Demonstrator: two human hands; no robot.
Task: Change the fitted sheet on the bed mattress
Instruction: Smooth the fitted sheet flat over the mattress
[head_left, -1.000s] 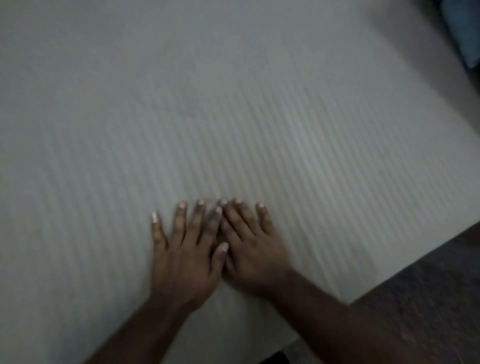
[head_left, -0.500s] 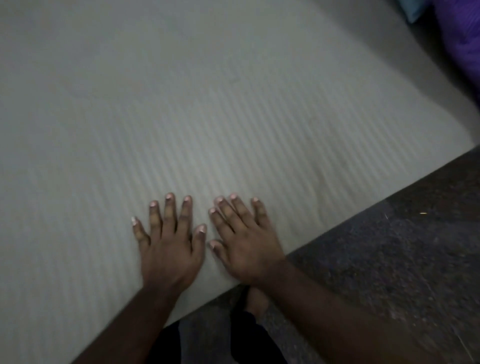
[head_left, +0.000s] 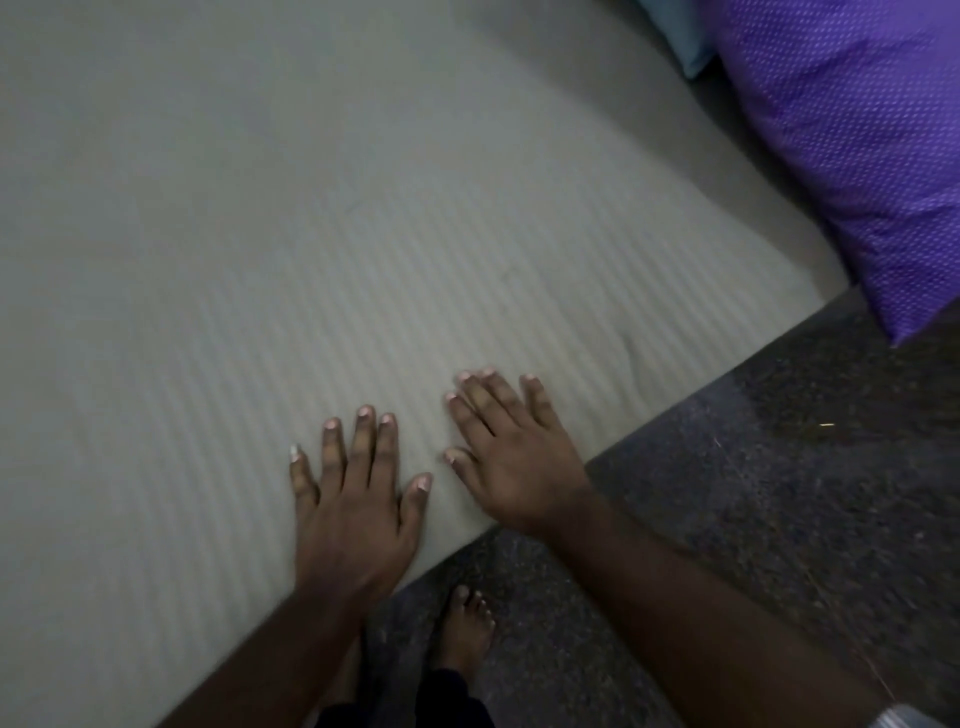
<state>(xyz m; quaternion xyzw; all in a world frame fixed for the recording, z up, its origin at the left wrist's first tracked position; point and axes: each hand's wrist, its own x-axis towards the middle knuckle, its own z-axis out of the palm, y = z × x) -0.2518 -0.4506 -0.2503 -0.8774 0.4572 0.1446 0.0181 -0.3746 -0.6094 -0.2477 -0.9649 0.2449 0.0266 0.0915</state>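
Observation:
A pale grey-white fitted sheet (head_left: 322, 270) with faint ribbed stripes lies smooth over the mattress and fills most of the view. My left hand (head_left: 353, 499) rests flat on it near the bed's front edge, fingers straight and slightly spread. My right hand (head_left: 509, 457) lies flat just to its right, also with straight fingers, a small gap between the two hands. Both palms press on the sheet close to the mattress edge, which runs diagonally from lower left to upper right.
A purple dotted pillow (head_left: 857, 145) lies at the upper right beyond the bed corner, with a light blue cloth (head_left: 680, 36) behind it. Dark speckled floor (head_left: 753, 467) runs along the bed edge. My bare foot (head_left: 467, 623) stands on it below my hands.
My hands have slid back toward the mattress edge and drawn apart; before they overlapped. The view has shifted, so the floor, my foot and the purple pillow now show.

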